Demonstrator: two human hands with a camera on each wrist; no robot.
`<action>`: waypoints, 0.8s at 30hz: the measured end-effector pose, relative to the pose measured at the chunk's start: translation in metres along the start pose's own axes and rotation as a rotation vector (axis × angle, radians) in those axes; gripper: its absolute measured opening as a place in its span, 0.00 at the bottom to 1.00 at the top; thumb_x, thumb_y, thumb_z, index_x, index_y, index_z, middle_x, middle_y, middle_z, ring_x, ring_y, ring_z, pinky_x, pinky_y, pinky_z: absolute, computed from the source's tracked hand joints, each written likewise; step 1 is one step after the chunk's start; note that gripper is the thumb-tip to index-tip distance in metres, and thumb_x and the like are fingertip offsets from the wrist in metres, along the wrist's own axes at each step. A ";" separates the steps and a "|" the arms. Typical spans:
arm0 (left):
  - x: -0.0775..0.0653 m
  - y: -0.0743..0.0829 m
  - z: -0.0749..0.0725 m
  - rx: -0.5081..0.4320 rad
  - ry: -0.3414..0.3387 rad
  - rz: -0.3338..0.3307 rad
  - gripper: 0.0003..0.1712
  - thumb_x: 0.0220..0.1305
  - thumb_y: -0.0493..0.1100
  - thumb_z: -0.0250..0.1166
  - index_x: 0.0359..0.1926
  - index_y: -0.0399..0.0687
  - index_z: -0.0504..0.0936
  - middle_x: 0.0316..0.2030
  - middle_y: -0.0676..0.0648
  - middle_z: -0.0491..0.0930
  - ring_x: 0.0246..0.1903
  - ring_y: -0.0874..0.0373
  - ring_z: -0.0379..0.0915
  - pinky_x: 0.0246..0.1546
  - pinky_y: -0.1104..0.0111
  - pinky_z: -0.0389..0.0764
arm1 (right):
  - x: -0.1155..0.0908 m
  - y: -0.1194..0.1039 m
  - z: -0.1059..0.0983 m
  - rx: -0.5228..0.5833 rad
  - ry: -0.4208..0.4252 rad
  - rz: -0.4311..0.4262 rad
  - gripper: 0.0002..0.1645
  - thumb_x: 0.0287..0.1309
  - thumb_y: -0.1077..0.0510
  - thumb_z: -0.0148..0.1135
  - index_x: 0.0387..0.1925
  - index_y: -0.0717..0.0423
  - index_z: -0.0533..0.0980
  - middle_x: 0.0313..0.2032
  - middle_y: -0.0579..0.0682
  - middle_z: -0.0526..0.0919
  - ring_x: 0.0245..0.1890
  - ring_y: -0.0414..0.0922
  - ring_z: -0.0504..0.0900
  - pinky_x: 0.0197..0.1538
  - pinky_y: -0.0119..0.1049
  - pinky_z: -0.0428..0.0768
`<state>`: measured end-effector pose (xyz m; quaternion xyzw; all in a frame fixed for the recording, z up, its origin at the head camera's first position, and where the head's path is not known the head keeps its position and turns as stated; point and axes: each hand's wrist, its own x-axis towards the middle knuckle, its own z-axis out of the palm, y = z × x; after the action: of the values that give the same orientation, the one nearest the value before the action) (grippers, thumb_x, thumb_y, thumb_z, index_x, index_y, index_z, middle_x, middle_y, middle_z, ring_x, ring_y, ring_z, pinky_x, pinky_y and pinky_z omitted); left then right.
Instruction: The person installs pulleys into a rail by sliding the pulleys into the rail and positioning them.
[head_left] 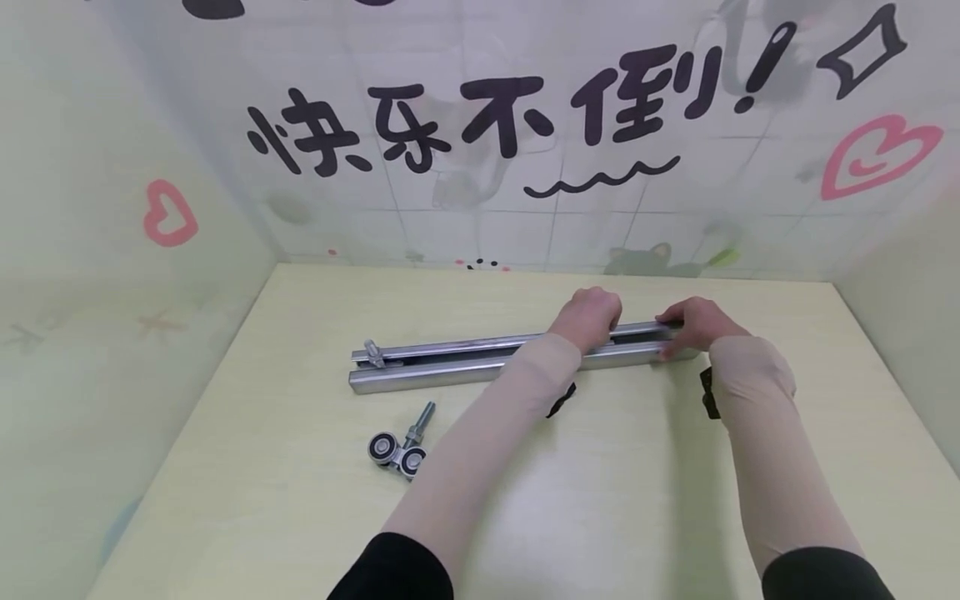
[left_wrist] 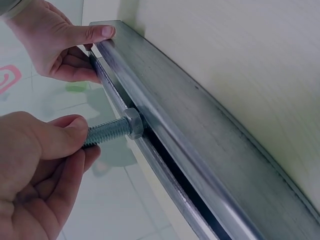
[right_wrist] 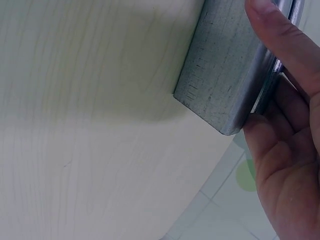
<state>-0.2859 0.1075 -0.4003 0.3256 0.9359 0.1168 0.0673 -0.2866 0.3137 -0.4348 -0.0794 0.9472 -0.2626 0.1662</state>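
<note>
A steel channel rail (head_left: 427, 374) lies across the table with its slot facing up. My left hand (head_left: 588, 319) is over the right half of the rail. In the left wrist view, its thumb and fingers pinch a threaded bolt (left_wrist: 107, 132) that sticks out of the slot, with a hex nut (left_wrist: 134, 123) right at the slot's lips. What the bolt joins inside the rail is hidden. My right hand (head_left: 702, 323) grips the rail's right end, thumb on the near wall and fingers on the far side. Another bolt (head_left: 374, 353) pokes up from the slot near the left end.
A roller trolley (head_left: 383, 448) with black-rimmed wheels and a bolt lies on the pale wooden table (head_left: 285, 467) in front of the rail, partly behind my left sleeve. A printed sheet (head_left: 480, 233) covers the wall behind, and side walls flank the table.
</note>
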 end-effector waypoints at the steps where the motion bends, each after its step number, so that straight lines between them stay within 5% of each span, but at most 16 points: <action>1: 0.000 -0.001 0.000 -0.001 0.004 0.001 0.09 0.51 0.30 0.59 0.29 0.46 0.82 0.29 0.51 0.81 0.28 0.61 0.70 0.32 0.73 0.77 | 0.000 0.000 0.000 -0.001 -0.001 0.003 0.45 0.24 0.54 0.75 0.50 0.68 0.71 0.48 0.70 0.76 0.42 0.55 0.72 0.52 0.56 0.68; 24: -0.010 -0.017 -0.005 -0.058 -0.032 -0.013 0.12 0.48 0.26 0.57 0.26 0.45 0.82 0.29 0.50 0.79 0.30 0.59 0.68 0.32 0.70 0.76 | 0.002 0.002 -0.001 -0.010 -0.014 0.026 0.47 0.21 0.52 0.76 0.50 0.67 0.70 0.50 0.70 0.74 0.45 0.57 0.70 0.56 0.59 0.66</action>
<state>-0.2894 0.0871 -0.3994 0.3194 0.9329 0.1381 0.0925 -0.2894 0.3155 -0.4359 -0.0696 0.9483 -0.2551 0.1757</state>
